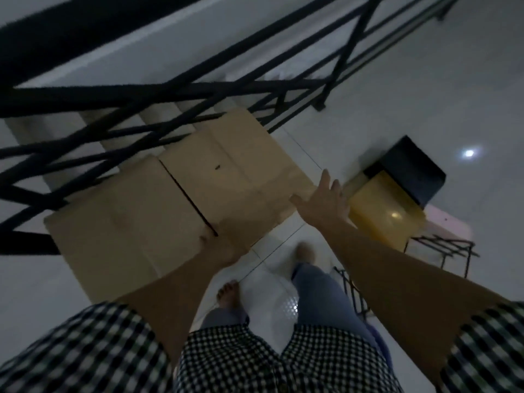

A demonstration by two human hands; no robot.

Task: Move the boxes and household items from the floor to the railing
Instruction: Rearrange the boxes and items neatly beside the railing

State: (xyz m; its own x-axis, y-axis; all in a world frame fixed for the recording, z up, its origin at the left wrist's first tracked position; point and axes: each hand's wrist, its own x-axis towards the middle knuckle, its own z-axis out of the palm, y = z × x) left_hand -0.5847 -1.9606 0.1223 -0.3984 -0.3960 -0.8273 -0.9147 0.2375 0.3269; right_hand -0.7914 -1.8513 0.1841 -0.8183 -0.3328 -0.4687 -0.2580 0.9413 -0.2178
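checked sleeves [85, 350] frame both bare forearms. the left hand [219, 246] seems to grip the near edge of the cardboard box [226, 171], thumb on top, though blur hides the fingers beneath. the box rests against the black railing [170, 93], its long axis running from 8 o'clock to 2 o'clock along the bars. the right hand [323, 199], fingers straight and spread, hovers at the box's right edge, which lies at 9 o'clock from its fingertips. a yellow box [385, 219] sits on the floor [411, 95] at 3 o'clock.
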